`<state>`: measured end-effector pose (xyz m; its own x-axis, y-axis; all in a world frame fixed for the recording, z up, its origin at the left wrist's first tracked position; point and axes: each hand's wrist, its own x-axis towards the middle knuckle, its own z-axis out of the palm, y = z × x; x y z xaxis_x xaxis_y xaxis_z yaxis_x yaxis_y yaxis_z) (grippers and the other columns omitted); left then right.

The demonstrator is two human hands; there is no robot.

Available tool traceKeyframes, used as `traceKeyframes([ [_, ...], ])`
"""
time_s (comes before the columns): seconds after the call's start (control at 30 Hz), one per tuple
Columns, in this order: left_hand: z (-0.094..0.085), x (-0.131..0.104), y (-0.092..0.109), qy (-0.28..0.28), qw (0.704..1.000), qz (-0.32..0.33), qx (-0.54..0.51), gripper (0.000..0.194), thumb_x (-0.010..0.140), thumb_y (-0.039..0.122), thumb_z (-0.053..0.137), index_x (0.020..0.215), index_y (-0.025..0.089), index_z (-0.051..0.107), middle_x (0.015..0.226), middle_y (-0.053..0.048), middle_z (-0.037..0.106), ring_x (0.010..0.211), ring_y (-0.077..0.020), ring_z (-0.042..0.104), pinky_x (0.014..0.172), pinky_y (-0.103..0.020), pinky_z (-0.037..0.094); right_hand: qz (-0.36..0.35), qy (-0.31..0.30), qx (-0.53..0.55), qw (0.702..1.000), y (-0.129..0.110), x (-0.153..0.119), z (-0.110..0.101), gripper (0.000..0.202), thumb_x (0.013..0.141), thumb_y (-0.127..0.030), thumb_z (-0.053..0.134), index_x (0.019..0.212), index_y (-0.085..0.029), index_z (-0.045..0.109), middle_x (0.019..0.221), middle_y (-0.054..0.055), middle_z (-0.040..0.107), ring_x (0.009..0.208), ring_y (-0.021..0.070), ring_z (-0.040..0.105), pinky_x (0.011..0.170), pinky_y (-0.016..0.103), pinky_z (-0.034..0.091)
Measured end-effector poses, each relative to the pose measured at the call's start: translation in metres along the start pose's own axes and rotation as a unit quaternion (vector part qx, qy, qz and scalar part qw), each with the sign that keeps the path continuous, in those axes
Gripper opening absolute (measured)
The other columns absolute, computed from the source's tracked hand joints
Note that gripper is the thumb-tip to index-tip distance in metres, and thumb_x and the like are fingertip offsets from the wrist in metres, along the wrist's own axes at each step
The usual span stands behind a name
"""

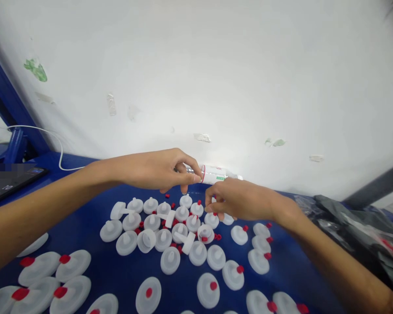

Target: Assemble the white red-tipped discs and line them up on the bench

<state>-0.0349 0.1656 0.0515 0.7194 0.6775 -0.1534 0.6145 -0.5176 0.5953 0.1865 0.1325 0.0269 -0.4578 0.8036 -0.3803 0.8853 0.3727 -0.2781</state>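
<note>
My left hand (170, 171), half curled, is at the bottle (215, 173) lying by the wall (216, 78); my right hand (237, 198) bends over white caps (170, 261) on the bench (118, 272). I can't tell either's hold.

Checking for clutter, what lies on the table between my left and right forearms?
In the head view, white spouted discs and small red caps, some fitted, some loose, lie on the blue table between them.

Workshop-like; blue metal-framed workbench (118, 283)
</note>
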Motion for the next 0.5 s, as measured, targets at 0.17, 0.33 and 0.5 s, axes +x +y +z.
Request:
traceKeyframes([
  [0.17, 0.004, 0.0, 0.001, 0.024, 0.998, 0.003, 0.05, 0.036, 0.094, 0.049, 0.051, 0.112, 0.026, 0.072, 0.084, -0.001, 0.075, 0.056, -0.0119, 0.057, 0.048, -0.023, 0.04, 0.033, 0.119, -0.168, 0.978, -0.014, 0.0, 0.008, 0.012, 0.09, -0.03, 0.064, 0.084, -0.026, 0.073, 0.072, 0.001, 0.071, 0.067, 0.0177, 0.064, 0.054, 0.027, 0.031],
  [0.33, 0.009, 0.004, -0.005, 0.05, 0.994, 0.006, 0.097, 0.029, 0.093, 0.041, 0.054, 0.111, 0.027, 0.073, 0.083, 0.001, 0.076, 0.054, -0.0113, 0.059, 0.049, -0.024, 0.04, 0.028, 0.174, -0.163, 0.971, -0.021, -0.005, 0.003, 0.019, 0.094, -0.03, 0.06, 0.084, -0.024, 0.075, 0.073, 0.003, 0.071, 0.066, 0.0169, 0.063, 0.057, 0.027, 0.034],
  [0.5, 0.019, 0.01, -0.017, 0.031, 0.99, 0.018, 0.136, 0.025, 0.09, 0.036, 0.06, 0.111, 0.03, 0.073, 0.086, 0.002, 0.076, 0.063, -0.0128, 0.064, 0.054, -0.024, 0.042, 0.003, 0.128, -0.11, 0.986, -0.021, -0.013, -0.003, 0.013, 0.083, -0.021, 0.069, 0.083, -0.029, 0.079, 0.075, -0.001, 0.074, 0.063, 0.0129, 0.061, 0.055, 0.024, 0.037],
])
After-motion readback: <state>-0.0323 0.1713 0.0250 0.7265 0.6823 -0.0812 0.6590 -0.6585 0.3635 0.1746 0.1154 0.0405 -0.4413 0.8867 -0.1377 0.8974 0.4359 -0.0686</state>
